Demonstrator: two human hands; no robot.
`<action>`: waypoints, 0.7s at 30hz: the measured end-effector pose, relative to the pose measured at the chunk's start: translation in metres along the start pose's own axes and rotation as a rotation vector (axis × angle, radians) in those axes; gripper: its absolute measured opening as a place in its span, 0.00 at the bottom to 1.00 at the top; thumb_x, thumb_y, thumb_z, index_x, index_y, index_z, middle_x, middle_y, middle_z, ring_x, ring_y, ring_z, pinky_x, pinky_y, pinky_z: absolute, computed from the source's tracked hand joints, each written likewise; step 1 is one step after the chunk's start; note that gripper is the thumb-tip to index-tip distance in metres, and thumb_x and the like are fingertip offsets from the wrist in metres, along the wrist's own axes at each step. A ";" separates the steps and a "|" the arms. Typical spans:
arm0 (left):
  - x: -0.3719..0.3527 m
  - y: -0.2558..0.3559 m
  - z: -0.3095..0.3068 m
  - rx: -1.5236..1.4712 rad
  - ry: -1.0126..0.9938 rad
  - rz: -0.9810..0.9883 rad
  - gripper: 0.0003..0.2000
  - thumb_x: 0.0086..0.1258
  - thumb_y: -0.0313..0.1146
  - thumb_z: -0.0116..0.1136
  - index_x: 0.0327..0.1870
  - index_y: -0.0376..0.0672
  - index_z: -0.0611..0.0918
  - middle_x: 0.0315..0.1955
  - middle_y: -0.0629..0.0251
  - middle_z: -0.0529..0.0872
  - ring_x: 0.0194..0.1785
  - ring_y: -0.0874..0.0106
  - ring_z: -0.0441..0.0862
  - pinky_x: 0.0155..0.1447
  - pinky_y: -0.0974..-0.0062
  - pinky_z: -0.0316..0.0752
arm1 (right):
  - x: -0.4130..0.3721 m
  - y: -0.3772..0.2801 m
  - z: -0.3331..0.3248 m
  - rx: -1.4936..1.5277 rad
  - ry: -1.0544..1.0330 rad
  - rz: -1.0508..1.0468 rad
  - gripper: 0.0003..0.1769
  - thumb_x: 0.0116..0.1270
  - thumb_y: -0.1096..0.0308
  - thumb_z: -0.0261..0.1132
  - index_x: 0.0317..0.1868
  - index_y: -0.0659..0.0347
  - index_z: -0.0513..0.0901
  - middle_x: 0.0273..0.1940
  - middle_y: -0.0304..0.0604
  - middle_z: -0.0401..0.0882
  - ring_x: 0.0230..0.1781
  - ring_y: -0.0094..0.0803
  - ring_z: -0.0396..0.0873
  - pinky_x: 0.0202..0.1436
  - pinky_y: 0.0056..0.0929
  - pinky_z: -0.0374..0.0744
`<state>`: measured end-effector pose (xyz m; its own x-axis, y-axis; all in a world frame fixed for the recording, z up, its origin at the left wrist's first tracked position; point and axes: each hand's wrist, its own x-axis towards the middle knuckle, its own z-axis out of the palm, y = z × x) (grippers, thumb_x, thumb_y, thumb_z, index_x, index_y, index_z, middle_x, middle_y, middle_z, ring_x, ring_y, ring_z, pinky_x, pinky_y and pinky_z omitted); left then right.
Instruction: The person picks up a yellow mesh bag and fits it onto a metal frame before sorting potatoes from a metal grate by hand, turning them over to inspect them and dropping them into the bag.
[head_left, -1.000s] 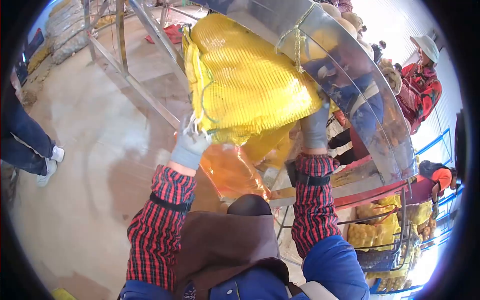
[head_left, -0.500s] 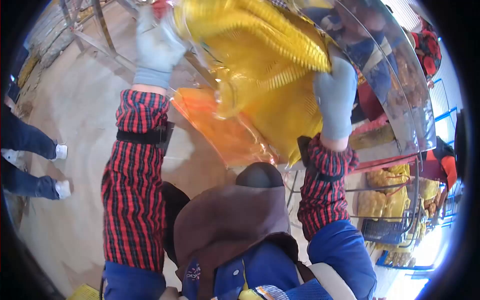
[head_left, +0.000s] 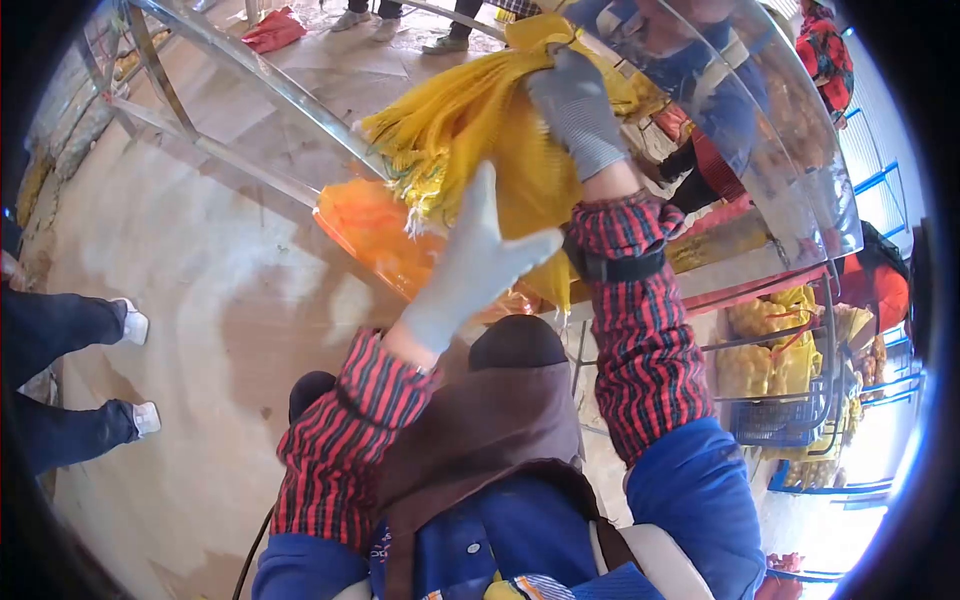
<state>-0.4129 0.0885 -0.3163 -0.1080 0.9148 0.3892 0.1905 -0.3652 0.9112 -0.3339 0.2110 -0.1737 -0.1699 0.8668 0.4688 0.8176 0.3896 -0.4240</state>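
Yellow mesh bags (head_left: 510, 130) hang bunched together in front of me, over the metal frame's edge. My right hand (head_left: 578, 105), in a grey glove, is closed on their gathered upper part. My left hand (head_left: 480, 250), gloved in light grey, is open with thumb and fingers spread, just below and in front of the bags, holding nothing. An orange plastic sheet or bag (head_left: 365, 225) lies behind my left hand, partly hidden by the hand and the yellow mesh.
Metal rails (head_left: 260, 75) cross the upper left. A shiny metal panel (head_left: 800, 150) curves at the right. Filled yellow sacks (head_left: 765, 350) and a dark crate (head_left: 775, 422) are at the right. A person's legs (head_left: 75, 335) are at the left; others stand behind. A red bag (head_left: 275, 30) lies on the floor.
My left hand has let go of the yellow mesh and moved down and right, its fingers now spread. My right hand has moved up and left, and the mesh is gathered into a narrower bunch.
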 end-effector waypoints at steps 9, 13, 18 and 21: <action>0.071 0.020 -0.047 -0.444 0.410 -0.092 0.31 0.70 0.37 0.66 0.70 0.29 0.71 0.65 0.46 0.77 0.69 0.55 0.74 0.72 0.59 0.72 | -0.048 -0.071 0.047 0.217 -0.122 -0.529 0.25 0.63 0.62 0.65 0.58 0.68 0.78 0.50 0.62 0.80 0.56 0.59 0.78 0.60 0.48 0.77; 0.093 0.034 -0.107 -0.767 0.329 -0.221 0.21 0.75 0.33 0.60 0.65 0.31 0.78 0.57 0.52 0.84 0.61 0.59 0.83 0.66 0.60 0.79 | -0.062 -0.037 0.010 0.318 0.041 -0.804 0.39 0.58 0.55 0.73 0.67 0.67 0.75 0.61 0.59 0.76 0.64 0.54 0.74 0.69 0.44 0.72; 0.148 0.034 -0.138 -1.064 -0.159 -0.159 0.14 0.76 0.29 0.59 0.58 0.33 0.83 0.53 0.57 0.88 0.53 0.64 0.88 0.60 0.62 0.85 | -0.081 0.026 -0.021 0.156 -0.065 -0.444 0.48 0.53 0.52 0.78 0.71 0.66 0.72 0.64 0.58 0.77 0.65 0.52 0.74 0.71 0.42 0.70; 0.159 0.039 -0.128 -0.981 -0.074 -0.121 0.18 0.77 0.32 0.59 0.64 0.36 0.80 0.56 0.55 0.87 0.59 0.62 0.86 0.65 0.59 0.82 | -0.106 0.018 -0.047 0.406 -0.286 -0.394 0.48 0.55 0.51 0.78 0.72 0.65 0.71 0.64 0.60 0.77 0.67 0.52 0.74 0.71 0.43 0.71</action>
<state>-0.5476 0.1977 -0.2016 -0.0061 0.9518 0.3068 -0.7139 -0.2189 0.6651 -0.2747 0.1114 -0.1944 -0.6016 0.6614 0.4479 0.3996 0.7347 -0.5482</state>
